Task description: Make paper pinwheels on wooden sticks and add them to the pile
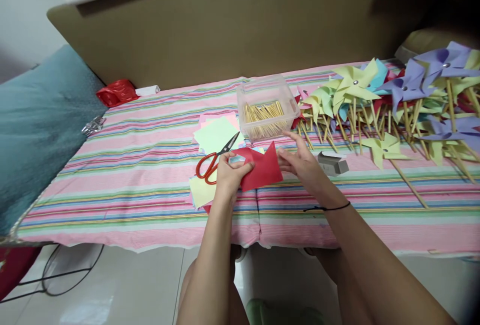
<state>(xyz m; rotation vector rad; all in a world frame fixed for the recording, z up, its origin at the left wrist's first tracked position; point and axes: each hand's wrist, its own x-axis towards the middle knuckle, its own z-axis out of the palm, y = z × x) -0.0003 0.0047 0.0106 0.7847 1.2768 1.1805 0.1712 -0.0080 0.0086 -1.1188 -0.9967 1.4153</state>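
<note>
the left hand (230, 176) pinches red paper (264, 171) over the striped cloth (135, 177), seemingly to steady it; the right hand (303, 164), loosely spread, sits by its edge; red-handled scissors (219, 154) lie leftward, probably for easy reach.

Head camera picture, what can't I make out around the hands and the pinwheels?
All in the head view:
- Underside of the red paper: faces away from the camera.
- Some fingertips of the left hand: hidden by that paper.
- Whether the right hand touches the paper: too fine to tell.
- Rightmost pinwheels: cut off by the right edge.
</note>
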